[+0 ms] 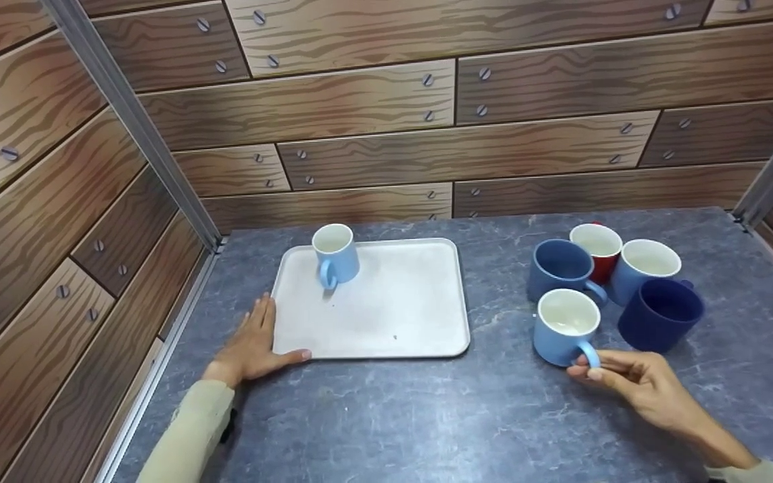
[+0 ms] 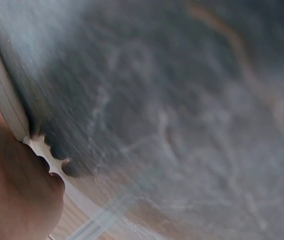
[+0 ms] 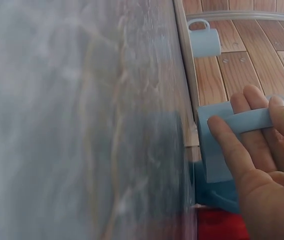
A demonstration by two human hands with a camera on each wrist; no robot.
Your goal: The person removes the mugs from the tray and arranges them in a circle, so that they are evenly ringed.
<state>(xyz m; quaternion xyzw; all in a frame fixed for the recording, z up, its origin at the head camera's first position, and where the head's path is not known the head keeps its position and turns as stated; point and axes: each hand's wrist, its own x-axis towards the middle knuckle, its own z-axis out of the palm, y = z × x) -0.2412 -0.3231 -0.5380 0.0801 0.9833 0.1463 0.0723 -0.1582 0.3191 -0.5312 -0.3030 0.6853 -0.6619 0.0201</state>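
My right hand [image 1: 651, 389] pinches the handle [image 3: 251, 121] of a light blue mug [image 1: 554, 342] with a white inside, upright on the grey table. In the right wrist view the thumb lies on one side of that handle, with fingers on the other. My left hand [image 1: 251, 345] lies spread against the left edge of a white tray [image 1: 400, 302], its thumb at the near left corner. On the tray's far left stands another light blue mug [image 1: 338, 261], handle towards me. The left wrist view mostly catches blurred tabletop and part of the hand.
Grouped behind and right of the held mug are a medium blue mug [image 1: 556, 272], a red mug [image 1: 604, 268] with a white inside, a light blue mug [image 1: 633, 282] and a dark blue mug [image 1: 655, 325]. Wood-patterned walls [image 1: 373, 100] enclose the table [image 1: 386, 416] at the back and sides.
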